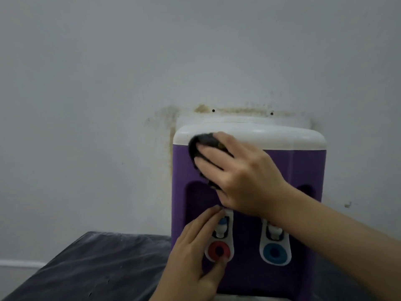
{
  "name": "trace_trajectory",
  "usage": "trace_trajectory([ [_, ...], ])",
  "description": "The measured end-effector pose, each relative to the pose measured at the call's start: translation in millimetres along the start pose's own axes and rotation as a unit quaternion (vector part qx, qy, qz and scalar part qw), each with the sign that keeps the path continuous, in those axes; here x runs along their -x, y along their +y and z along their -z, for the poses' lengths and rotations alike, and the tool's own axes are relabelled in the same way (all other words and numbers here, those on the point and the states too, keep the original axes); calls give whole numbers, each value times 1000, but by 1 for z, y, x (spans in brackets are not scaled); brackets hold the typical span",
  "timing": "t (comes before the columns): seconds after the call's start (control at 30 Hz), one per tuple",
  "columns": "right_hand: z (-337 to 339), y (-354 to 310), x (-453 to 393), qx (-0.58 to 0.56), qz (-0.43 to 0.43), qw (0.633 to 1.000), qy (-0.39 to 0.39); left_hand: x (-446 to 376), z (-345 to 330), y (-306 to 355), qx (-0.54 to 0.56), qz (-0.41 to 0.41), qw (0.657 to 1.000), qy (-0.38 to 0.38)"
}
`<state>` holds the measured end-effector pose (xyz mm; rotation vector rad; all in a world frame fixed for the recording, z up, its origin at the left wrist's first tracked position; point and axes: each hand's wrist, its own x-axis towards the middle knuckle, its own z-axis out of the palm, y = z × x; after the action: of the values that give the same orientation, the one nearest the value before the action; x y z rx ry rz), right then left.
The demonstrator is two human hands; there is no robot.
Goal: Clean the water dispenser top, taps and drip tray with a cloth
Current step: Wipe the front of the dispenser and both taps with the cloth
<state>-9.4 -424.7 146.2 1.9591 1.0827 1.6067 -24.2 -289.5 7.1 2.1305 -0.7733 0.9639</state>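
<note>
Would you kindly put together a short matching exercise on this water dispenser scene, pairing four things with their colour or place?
Things:
1. cloth
2. dispenser top
3. left tap
4. right tap

Descriptions:
A. blue ring
B. white, above the purple body
C. dark, pressed under the right hand
D. red ring, beside the left hand

Pairs: 1-C, 2-B, 3-D, 4-A
</note>
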Motion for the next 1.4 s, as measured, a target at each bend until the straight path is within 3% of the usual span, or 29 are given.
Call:
trace_trajectory([
  [0.27,4,27,77,-18,53,998,37,1,0,1,6,0,1000,2],
  [0.33,8,35,91,-13,6,998,61,1,0,2,13,2,1000,2],
  [0.43,16,38,84,-38,-150,977,145,0,-1,3,12,11,1000,9],
  [0.5,20,30,64,-41,-179,968,169,0,-1,4,3,19,1000,6],
  [0.6,16,13,36,-27,-127,986,106,-1,0,5,-17,22,1000,2],
  [0.7,10,10,31,-32,-162,984,69,-2,1,8,-36,31,999,-15],
  [0.8,9,21,46,-61,-288,950,106,-3,0,13,-36,39,999,-6],
  [0.9,9,42,64,-116,-451,878,111,-6,-2,19,-29,54,998,5],
  [0.97,10,58,71,-145,-504,844,111,-8,-2,23,-24,64,998,11],
  [1.07,17,66,65,-150,-482,852,137,-10,-3,27,-18,76,997,15],
  [1.27,16,45,36,-158,-463,868,89,-13,11,25,9,82,997,-4],
  [1.33,20,45,27,-155,-448,877,78,-16,20,27,48,76,995,32],
  [1.4,24,45,17,-134,-416,898,39,-17,27,28,106,83,983,121],
])
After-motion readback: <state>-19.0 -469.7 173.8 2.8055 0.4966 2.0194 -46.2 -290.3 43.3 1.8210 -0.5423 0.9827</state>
